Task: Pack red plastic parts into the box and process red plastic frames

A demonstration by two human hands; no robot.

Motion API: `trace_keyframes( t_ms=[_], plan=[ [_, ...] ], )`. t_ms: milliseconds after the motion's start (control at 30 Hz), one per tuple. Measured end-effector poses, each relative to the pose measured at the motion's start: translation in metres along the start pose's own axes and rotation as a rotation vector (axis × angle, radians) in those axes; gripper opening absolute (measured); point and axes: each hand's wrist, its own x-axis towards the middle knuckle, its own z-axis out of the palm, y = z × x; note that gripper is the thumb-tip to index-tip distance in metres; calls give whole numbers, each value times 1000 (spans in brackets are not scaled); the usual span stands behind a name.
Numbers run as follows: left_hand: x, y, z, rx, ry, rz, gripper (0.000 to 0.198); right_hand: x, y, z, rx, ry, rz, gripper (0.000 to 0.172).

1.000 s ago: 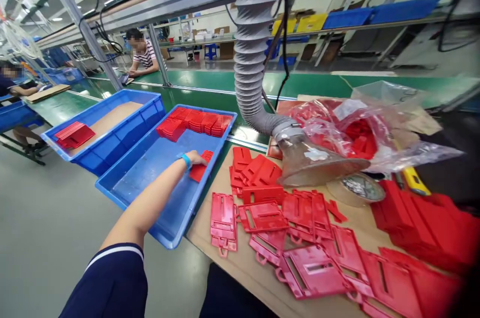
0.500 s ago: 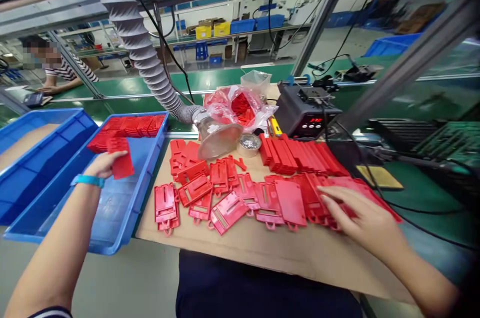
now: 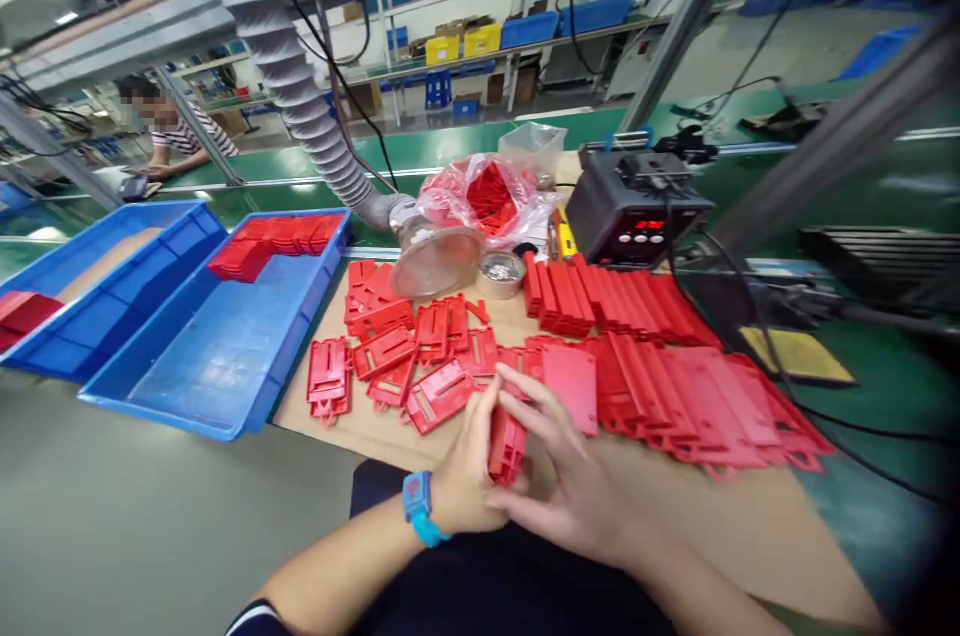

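Note:
My two hands meet in front of my body at the near edge of the cardboard. Upright between them is a small stack of red plastic card-holder-like parts (image 3: 507, 444). My left hand (image 3: 463, 471), with a blue watch at the wrist, is closed round its left side. The fingers of my right hand (image 3: 574, 481) are bent round the other side, fingertips meeting the left hand at the top. Loose red slotted parts (image 3: 442, 394) lie just beyond the hands. To the right, more red parts (image 3: 690, 406) lie in overlapping rows.
A blue bin (image 3: 202, 366) at left holds red stacks at its far end; another blue bin (image 3: 112, 246) stands beside it. An extraction hose hood (image 3: 435, 261), a tape roll (image 3: 501, 276), a bag of red pieces (image 3: 491, 201) and a black soldering station (image 3: 637, 211) line the back.
My left hand has come from the blue bin to the middle, and the red stack it held there is out of it. My right hand has moved left from the red rows to meet it.

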Motion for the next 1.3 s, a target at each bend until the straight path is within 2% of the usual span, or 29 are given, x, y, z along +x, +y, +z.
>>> trace_keyframes(
  t_ms=[67, 200, 400, 533, 667, 767, 867, 933, 967, 1033, 1100, 1200, 1300],
  plan=[
    [-2, -14, 9, 3, 11, 20, 91, -14, 8, 1, -34, -31, 37, 69],
    [-10, -33, 10, 55, -27, -4, 91, -33, 23, 12, -5, -39, 81, 66],
    [-14, -40, 4, 141, -89, 19, 98, -37, 28, 15, 24, 2, 114, 73],
    [-16, -37, -4, 188, -129, 72, 91, -34, 21, 19, -120, 3, -18, 79],
    [-16, -35, -7, 157, -182, 44, 76, -29, 8, 30, -271, 46, -122, 63],
    [-18, -35, -6, 89, -121, -53, 62, -24, 6, 17, -242, -75, -91, 65],
    [-21, -32, -8, 29, -78, -118, 45, -18, 21, -19, -296, -157, 81, 62],
    [-26, -28, -13, -56, -71, -192, 33, -11, 42, -45, -509, -157, 240, 65],
    [-28, -26, -16, -131, -75, -253, 31, -8, 52, -55, -605, -217, 292, 72],
    [-32, -21, -23, -352, -92, -393, 36, 0, 70, -66, -709, -387, 339, 92],
    [-35, -18, -30, -620, -119, -520, 46, 8, 80, -68, -743, -494, 334, 101],
    [-35, -15, -37, -938, -156, -650, 50, 14, 83, -64, -817, -464, 280, 89],
    [-31, -15, -39, -1094, -174, -696, 48, 10, 79, -67, -775, -308, 311, 65]
  ],
)
